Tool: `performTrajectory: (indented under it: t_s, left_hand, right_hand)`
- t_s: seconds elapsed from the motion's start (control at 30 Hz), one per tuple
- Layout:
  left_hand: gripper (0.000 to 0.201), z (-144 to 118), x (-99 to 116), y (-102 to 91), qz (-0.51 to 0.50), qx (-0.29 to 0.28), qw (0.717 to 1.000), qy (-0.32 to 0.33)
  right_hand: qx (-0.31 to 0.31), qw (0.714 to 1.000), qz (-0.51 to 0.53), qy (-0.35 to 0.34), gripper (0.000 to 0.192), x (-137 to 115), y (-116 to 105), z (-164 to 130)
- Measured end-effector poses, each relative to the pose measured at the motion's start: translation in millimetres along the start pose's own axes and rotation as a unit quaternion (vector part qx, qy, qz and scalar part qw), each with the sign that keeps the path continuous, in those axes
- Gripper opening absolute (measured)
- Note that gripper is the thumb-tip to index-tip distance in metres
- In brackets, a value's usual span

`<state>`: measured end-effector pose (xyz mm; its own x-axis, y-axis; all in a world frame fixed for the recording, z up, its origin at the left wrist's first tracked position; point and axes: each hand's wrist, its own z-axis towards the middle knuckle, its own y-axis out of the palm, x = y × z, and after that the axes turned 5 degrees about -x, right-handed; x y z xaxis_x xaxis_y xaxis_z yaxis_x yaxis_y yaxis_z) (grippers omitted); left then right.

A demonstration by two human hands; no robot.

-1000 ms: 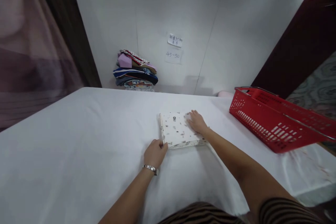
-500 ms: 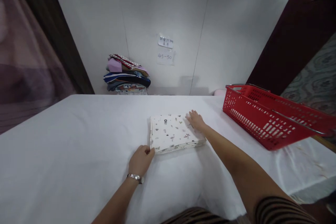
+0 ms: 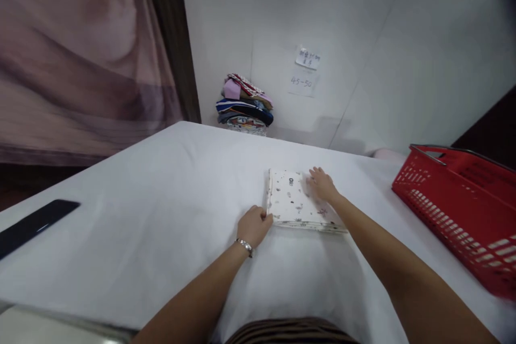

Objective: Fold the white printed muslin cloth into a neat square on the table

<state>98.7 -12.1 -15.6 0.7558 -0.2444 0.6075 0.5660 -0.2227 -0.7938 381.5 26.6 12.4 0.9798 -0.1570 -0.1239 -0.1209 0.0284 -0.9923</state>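
A folded white cloth (image 3: 296, 203) with small dark prints lies flat on the white table (image 3: 161, 209). My left hand (image 3: 253, 224), with a metal bracelet on the wrist, grips the cloth's near left corner, fingers curled on its edge. My right hand (image 3: 321, 184) rests flat on the cloth's far right part, fingers spread.
A red plastic basket (image 3: 459, 201) stands at the table's right edge. A stack of folded clothes (image 3: 244, 107) sits against the back wall under two paper notes (image 3: 304, 72). A dark flat object (image 3: 34, 221) lies at the left edge. A pink curtain (image 3: 76, 54) hangs on the left.
My head has turned left, so the basket slid toward the right edge and the dark object came into view. Both hands stay on the folded cloth.
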Motion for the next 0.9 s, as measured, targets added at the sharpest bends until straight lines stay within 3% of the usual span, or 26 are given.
performTrajectory:
  t_s: [0.13,0.23,0.33,0.5,0.67,0.9]
  left_hand:
    - [0.023,-3,-3,2.0,-0.012,0.013,1.0,0.026]
    - [0.025,-6,-6,2.8,-0.023,0.019,0.999,0.044]
    - [0.024,-8,-6,2.0,-0.041,0.014,0.998,0.05]
    - [0.018,-11,0,-0.3,-0.062,-0.004,0.997,0.054]
    - [0.02,-11,0,-0.5,-0.077,-0.006,0.996,0.052]
    - [0.025,-7,-10,-3.2,-0.131,-0.047,0.988,0.073]
  right_hand:
    - [-0.002,0.991,0.115,-0.07,0.042,-69,-2,7]
    - [-0.017,0.987,0.152,-0.05,0.036,-110,1,-4]
    - [-0.07,0.987,0.139,-0.024,0.04,-133,4,-23]
    - [-0.137,0.986,0.095,0.005,0.057,-147,5,-43]
    - [-0.143,0.988,0.061,0.014,0.05,-149,8,-42]
    - [-0.18,0.961,0.206,0.044,0.05,-136,9,-46]
